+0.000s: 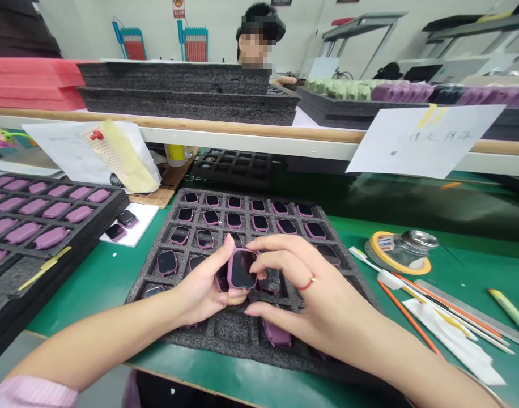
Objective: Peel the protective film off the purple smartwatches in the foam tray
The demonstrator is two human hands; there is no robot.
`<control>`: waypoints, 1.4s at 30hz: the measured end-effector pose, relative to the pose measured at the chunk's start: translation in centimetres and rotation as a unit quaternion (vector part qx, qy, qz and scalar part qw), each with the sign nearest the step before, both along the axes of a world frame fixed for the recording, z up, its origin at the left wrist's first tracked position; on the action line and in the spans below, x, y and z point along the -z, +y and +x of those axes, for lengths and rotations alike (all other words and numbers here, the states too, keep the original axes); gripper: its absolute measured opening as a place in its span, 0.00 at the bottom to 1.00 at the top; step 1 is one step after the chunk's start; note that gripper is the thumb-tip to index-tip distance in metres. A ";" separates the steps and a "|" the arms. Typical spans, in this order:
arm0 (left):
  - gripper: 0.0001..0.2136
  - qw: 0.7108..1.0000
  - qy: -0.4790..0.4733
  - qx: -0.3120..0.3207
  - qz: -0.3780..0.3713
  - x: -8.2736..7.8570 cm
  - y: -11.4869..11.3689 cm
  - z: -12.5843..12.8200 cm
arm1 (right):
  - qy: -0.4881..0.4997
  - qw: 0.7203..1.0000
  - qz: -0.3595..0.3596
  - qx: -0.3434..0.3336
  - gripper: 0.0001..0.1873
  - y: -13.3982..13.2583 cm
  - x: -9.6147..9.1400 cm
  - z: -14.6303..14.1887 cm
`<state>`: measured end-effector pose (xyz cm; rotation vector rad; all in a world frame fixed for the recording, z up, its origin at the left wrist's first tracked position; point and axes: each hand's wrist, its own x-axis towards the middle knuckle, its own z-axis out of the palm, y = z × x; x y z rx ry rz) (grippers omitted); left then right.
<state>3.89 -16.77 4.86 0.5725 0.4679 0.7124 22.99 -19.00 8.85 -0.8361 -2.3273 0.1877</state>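
A purple smartwatch body (244, 268) with a dark screen is pinched between the thumb and fingers of my left hand (206, 286), above a black foam tray (232, 328). My right hand (300, 277) is open beside it, fingers curved and thumb apart; its fingertips are at the watch's upper and right edges, and I cannot tell whether they press on it. Under my hands, the tray's pockets hold rows of similar watches, mostly screen up. One purple watch body (277, 333) lies back up near the right thumb. Both hands hide some middle pockets.
Left stands another foam tray (13, 294) of purple watch bodies, near two watches on white paper (143, 224). Right are a glass bottle (418, 242), a yellow tape roll (376, 255), thin sticks and a tissue (459, 334). A shelf (259, 137) crosses behind; a person is beyond it.
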 end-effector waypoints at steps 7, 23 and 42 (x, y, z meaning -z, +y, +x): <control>0.25 0.999 -0.036 -0.002 -0.006 0.0 0.1 0.0 | 0.109 0.993 0.007 -0.043 0.04 1.6 0.7 -1.6; 0.25 0.999 -0.033 0.020 0.013 -0.4 -0.3 -0.2 | 0.472 0.875 -0.073 0.076 0.09 1.9 2.0 -1.2; 0.27 0.999 0.013 0.009 0.037 -0.4 -0.3 -0.2 | 0.073 0.989 0.117 -0.060 0.23 0.1 2.2 0.0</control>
